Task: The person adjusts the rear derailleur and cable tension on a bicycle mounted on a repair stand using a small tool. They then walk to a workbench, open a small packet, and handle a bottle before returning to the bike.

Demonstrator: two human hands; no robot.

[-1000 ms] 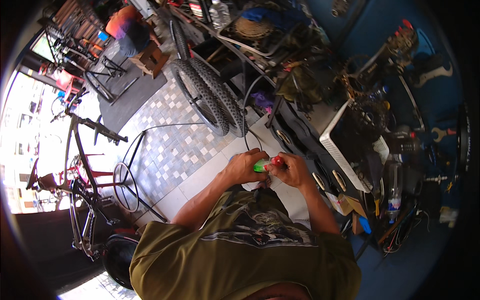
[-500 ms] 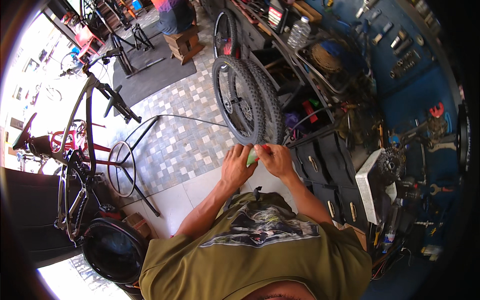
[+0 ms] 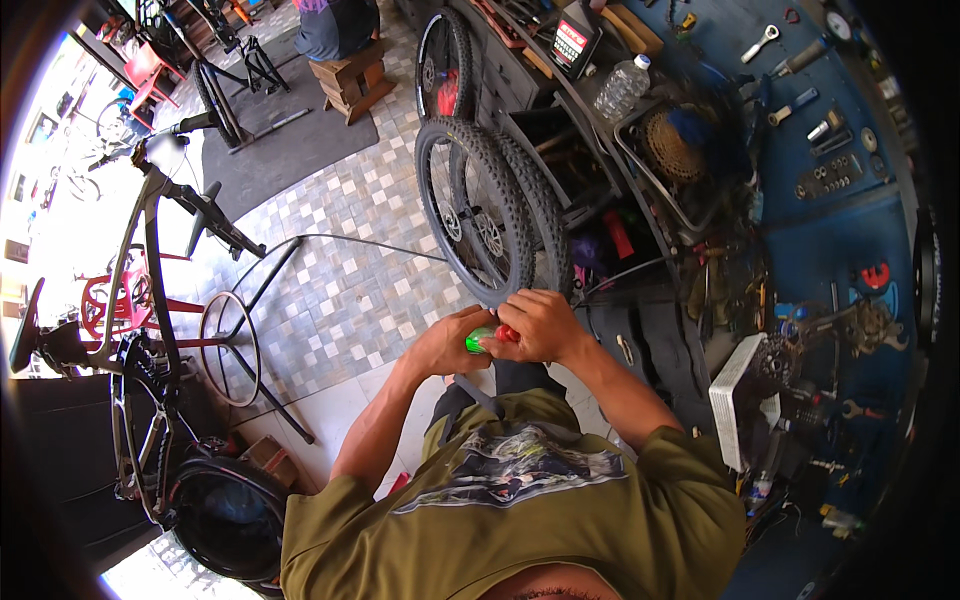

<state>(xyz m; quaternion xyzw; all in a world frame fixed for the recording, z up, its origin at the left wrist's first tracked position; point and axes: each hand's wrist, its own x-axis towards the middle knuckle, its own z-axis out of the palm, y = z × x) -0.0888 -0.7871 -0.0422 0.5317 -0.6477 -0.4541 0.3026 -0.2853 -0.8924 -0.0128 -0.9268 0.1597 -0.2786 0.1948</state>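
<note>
Before my chest, both hands are closed around a small bright green container with a red top. My left hand wraps the green part, most of which its fingers hide. My right hand grips the red top, its thumb lying against the green part. I cannot tell whether the top is still joined to the container. Just beyond my hands stand bicycle wheels with knobbly black tyres.
On the left, a bicycle frame hangs on a stand beside a bare rim. To the right run black drawers and a workbench with a clear plastic bottle, a white basket and several tools. A person sits on a wooden crate.
Both hands have come closer to my body and slightly left, still together on the container. More of the red top shows, and my view has shifted a little.
</note>
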